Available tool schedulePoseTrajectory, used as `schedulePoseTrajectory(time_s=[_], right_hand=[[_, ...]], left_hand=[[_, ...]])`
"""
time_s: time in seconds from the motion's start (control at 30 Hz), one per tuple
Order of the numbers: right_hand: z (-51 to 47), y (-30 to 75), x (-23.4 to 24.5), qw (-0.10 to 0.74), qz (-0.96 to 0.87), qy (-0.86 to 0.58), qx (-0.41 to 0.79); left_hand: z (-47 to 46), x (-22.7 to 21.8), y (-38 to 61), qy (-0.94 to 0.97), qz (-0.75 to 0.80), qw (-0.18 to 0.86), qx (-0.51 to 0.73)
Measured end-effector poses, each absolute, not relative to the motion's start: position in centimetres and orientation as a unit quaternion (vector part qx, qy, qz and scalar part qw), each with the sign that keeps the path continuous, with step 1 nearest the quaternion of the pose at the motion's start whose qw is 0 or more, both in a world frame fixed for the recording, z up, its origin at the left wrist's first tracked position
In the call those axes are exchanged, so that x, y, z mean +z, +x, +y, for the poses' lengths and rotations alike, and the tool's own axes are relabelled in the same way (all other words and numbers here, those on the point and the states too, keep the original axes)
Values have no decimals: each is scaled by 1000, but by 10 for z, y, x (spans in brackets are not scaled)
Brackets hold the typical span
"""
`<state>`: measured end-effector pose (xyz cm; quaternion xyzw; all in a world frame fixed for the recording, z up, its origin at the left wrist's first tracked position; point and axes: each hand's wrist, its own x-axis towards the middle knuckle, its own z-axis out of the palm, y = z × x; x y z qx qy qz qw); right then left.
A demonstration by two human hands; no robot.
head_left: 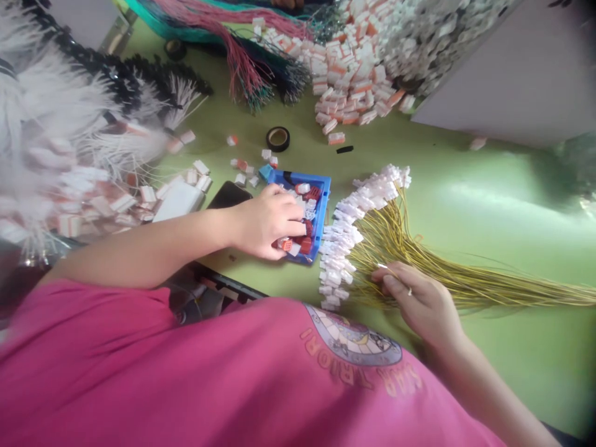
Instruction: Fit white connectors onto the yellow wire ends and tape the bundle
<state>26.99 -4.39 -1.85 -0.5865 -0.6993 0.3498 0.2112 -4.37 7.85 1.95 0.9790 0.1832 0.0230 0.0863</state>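
Centre frame, the left hand [267, 220] dips into a shallow blue tray [325, 186], fingers curled down over a small white-and-orange connector [285, 244] at the tray's near edge — whether it is truly pinched or only touched, I cannot tell. The tray is hard plastic, rectangular, loaded with little red and white housings.

Lower right of centre, the right hand [421, 301] rests on a fanned bundle of thin yellow wires [465, 282], thumb and forefinger pressed together on one strand. Each wire ends in a blocky white plug, and the plugs [354, 217] sit stacked in a curving row just right of the tray.

A pink shirt [209, 379] fills the bottom — its round print reads partly "STAR", the rest unclear. Upper centre: a heap of white-orange connectors [354, 74] and a roll of black tape [278, 138] on the glossy green table [488, 198].
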Motion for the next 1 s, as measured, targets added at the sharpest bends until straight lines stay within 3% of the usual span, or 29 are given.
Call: schedulePoseTrajectory(time_s=[0.4, 0.67, 1.0], right_hand=[[-46, 271, -20, 215, -708, -581, 340], [-44, 269, -18, 201, -704, -586, 348], [-44, 268, -17, 198, -704, -588, 346]], left_hand=[[78, 22, -40, 978, 196, 63, 23], [94, 10, -48, 939, 295, 100, 144], [88, 16, -51, 960, 270, 44, 65]])
